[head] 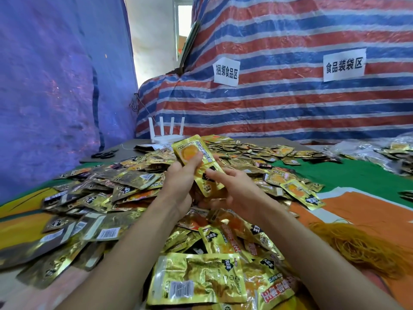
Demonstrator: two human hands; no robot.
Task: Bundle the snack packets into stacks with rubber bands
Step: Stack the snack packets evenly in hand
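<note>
Bearing it all, a table (348,175) draped in green and orange cloth; sprawling across the middle, a wide heap of gold snack packets (107,191); lying on the orange part at the right, a tangle of tan rubber bands (362,247); standing at the far edge, a white router (166,136); resting left of it, something dark, possibly scissors (105,155).
</note>
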